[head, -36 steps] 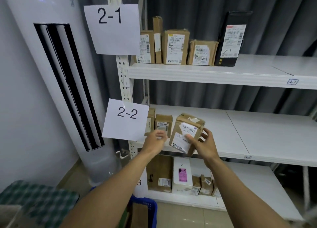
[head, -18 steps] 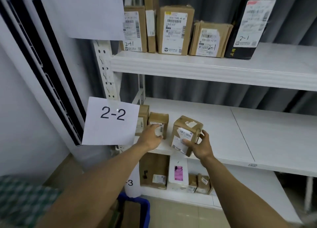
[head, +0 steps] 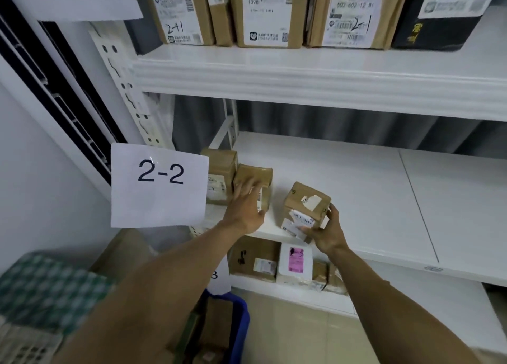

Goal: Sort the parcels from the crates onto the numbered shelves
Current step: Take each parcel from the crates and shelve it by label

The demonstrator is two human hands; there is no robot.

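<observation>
A small brown cardboard parcel with a torn white label sits on the middle shelf, marked by the 2-2 sign. My right hand grips its front and right side. My left hand lies with straight fingers against a second small parcel, which stands beside a third parcel at the shelf's left end.
The upper shelf carries several parcels marked 2-1 and a black box. The bottom shelf holds a brown box, a white parcel with a pink label and small packets. A blue crate with parcels sits on the floor below.
The view has closed in on the shelves. My right hand has set the parcel down on the 2-2 shelf. My left hand has reached forward onto the neighbouring parcel.
</observation>
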